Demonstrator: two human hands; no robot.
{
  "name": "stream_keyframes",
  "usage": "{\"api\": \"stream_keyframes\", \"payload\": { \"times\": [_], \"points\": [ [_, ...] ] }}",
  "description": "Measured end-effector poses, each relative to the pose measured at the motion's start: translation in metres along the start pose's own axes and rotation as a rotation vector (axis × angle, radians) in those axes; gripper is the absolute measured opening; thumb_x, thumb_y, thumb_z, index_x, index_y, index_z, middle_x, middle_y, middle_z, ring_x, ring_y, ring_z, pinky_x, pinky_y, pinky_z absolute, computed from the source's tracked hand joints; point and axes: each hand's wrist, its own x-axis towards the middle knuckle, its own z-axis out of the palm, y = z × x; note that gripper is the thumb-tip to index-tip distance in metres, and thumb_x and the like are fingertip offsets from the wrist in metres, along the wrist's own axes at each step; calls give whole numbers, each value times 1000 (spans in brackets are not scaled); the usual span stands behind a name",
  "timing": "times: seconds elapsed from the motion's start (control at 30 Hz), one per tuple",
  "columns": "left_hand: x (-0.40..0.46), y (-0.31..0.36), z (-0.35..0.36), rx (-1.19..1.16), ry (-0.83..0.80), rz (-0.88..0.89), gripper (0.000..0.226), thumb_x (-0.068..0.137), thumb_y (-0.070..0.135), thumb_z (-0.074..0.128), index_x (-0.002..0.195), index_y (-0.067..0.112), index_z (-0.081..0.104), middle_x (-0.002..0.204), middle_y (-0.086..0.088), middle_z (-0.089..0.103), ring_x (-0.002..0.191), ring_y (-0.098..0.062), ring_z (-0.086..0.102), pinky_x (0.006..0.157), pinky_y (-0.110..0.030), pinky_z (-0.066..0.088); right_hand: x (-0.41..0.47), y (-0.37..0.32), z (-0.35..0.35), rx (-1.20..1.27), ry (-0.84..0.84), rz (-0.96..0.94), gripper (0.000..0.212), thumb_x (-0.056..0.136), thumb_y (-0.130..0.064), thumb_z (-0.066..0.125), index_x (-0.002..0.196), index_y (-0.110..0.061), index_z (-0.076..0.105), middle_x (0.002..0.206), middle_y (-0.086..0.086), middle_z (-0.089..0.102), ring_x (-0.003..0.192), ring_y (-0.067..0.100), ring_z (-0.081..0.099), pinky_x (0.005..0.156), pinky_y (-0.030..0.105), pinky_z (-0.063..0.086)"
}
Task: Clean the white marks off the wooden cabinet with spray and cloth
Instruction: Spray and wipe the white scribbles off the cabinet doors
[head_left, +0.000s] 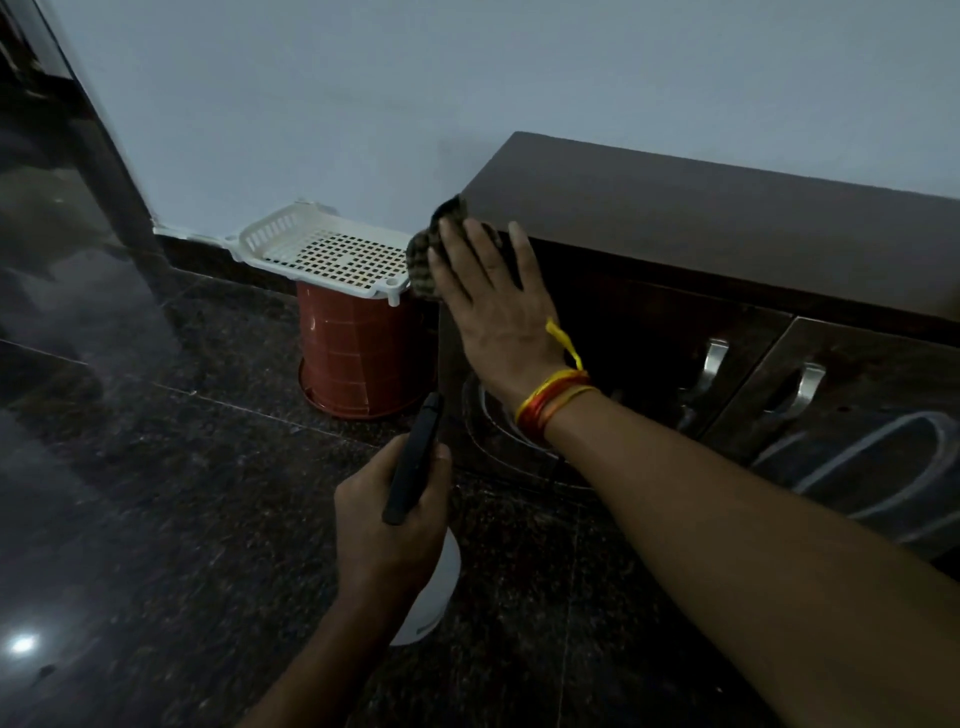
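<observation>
A low dark wooden cabinet (701, 223) stands against the wall on the right. My right hand (493, 306) lies flat with fingers spread, pressing a dark striped cloth (423, 254) against the cabinet's upper left front corner. My left hand (389, 525) grips a spray bottle with a black trigger head (413, 457) and a white body (434, 597), held low above the floor in front of the cabinet. White curved marks show on the left door (493, 415), partly hidden by my wrist. A larger white loop mark (883, 462) crosses the right door.
A white perforated plastic tray (275, 236) rests on an upturned red-brown bucket (358, 358) left of the cabinet, close to the cloth. Two metal handles (714, 364) sit on the doors. The floor (182, 467) is dark polished granite. A dark glossy panel (57, 182) rises at left.
</observation>
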Motion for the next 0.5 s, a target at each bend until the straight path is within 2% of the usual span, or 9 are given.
{"api": "stream_keyframes", "payload": {
  "times": [0.17, 0.3, 0.37, 0.5],
  "points": [
    [-2, 9, 12, -58, -33, -1, 18, 91, 20, 62, 75, 28, 62, 59, -15, 55, 49, -37, 54, 46, -53, 45, -52, 41, -6, -1, 13, 122, 58, 91, -6, 33, 149, -12, 27, 157, 13, 22, 144, 33, 21, 116, 56, 6],
    [-3, 13, 17, -74, -58, 9, 28, 91, 17, 61, 71, 37, 59, 55, -17, 55, 47, -36, 54, 48, -46, 42, -92, 68, -11, -32, -7, 266, 59, 92, -7, 41, 149, -14, 28, 156, 15, 22, 143, 35, 21, 115, 57, 8],
    [-3, 15, 18, -102, -60, 5, 26, 91, 18, 61, 72, 35, 60, 61, -16, 56, 48, -36, 53, 47, -48, 42, -102, 71, -12, -21, -34, 333, 61, 91, -7, 43, 149, -15, 26, 157, 16, 20, 143, 36, 19, 115, 57, 4],
    [-5, 17, 17, -127, -74, -5, 28, 92, 18, 61, 71, 37, 59, 56, -19, 54, 50, -42, 53, 46, -54, 43, -100, 63, -12, 25, -37, 387, 60, 91, -6, 46, 148, -11, 27, 156, 19, 20, 143, 41, 18, 116, 55, 5]
  ]
}}
